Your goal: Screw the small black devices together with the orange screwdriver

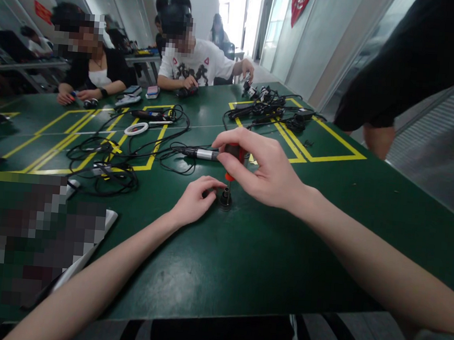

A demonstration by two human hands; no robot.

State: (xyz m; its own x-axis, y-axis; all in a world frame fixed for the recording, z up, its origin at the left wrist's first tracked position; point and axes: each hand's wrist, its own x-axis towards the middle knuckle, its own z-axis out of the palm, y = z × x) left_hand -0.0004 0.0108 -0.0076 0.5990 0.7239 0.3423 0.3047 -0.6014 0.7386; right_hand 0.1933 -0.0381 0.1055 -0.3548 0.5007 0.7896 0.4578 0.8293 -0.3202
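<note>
My right hand (256, 167) is wrapped around the red and black handle of a screwdriver (229, 177), held upright with its shaft pointing down. Under it, a small dark round part (225, 200) rests on the green table, and the shaft reaches down to it. My left hand (195, 200) lies beside this part, thumb and forefinger curled against its left side. Just beyond my hands is a silver and black cylindrical tool (200, 154) with a cable.
Black cables (105, 163) lie tangled at left, near a white ring (136, 129). More cables and devices (263, 107) are heaped at the back right. Yellow tape (338, 159) marks the green table (282, 268). Two people sit opposite; another person (408, 64) stands at right.
</note>
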